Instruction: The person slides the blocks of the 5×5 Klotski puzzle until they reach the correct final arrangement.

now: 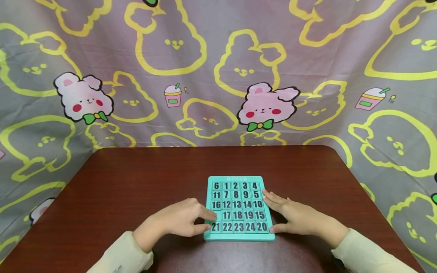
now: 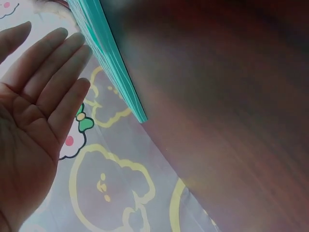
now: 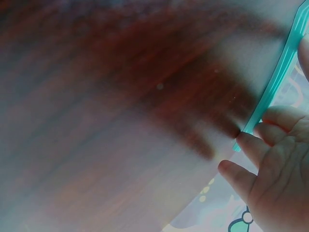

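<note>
A turquoise number slide puzzle (image 1: 239, 237) lies flat on the table, its tiles bearing black numbers. The vacant slot is at the left end of the second row from the bottom, between tile 16 (image 1: 216, 205) and tile 21 (image 1: 216, 227). My left hand (image 1: 181, 218) has its index fingertip over that slot and its thumb by the left rim near tile 21. Along the right rim, my right hand (image 1: 300, 218) rests with fingers extended and thumb at the lower corner. Both wrist views show fairly straight fingers beside the puzzle's turquoise edge (image 2: 113, 60).
The dark reddish-brown table (image 1: 153, 170) extends around the puzzle on all sides. Behind it and at both sides hangs a grey-pink curtain (image 1: 205, 57) printed with yellow outlines and cartoon rabbits.
</note>
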`<action>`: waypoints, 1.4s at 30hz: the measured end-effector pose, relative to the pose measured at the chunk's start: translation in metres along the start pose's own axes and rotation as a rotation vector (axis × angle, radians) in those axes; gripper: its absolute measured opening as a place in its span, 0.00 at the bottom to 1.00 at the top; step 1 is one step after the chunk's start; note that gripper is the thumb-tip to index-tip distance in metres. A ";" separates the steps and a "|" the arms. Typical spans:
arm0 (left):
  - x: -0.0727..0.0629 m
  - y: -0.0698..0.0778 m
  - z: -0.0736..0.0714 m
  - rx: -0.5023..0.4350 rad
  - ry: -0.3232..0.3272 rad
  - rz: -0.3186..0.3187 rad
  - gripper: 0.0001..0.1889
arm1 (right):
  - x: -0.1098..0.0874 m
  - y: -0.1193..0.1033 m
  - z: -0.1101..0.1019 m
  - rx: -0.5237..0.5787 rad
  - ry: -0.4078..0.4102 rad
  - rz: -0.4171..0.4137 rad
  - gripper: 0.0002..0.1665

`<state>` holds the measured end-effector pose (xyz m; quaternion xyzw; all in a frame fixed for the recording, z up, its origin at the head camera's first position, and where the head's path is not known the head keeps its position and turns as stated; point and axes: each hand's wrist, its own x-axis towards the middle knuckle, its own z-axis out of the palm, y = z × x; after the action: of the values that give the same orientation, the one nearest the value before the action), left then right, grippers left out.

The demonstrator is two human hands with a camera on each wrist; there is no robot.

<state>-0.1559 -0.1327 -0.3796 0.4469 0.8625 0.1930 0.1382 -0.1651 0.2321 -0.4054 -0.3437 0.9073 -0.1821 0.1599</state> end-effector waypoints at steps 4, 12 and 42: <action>0.006 -0.007 -0.005 0.007 0.005 -0.044 0.17 | 0.001 -0.001 0.001 0.011 -0.007 0.004 0.57; 0.016 -0.015 -0.008 -0.032 -0.018 -0.094 0.18 | 0.001 -0.001 0.003 0.006 -0.005 -0.001 0.57; 0.005 -0.003 0.003 -0.049 -0.011 -0.047 0.15 | -0.001 0.000 0.002 -0.011 0.015 -0.016 0.56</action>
<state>-0.1597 -0.1291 -0.3844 0.4238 0.8671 0.2083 0.1586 -0.1638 0.2326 -0.4069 -0.3505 0.9067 -0.1807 0.1497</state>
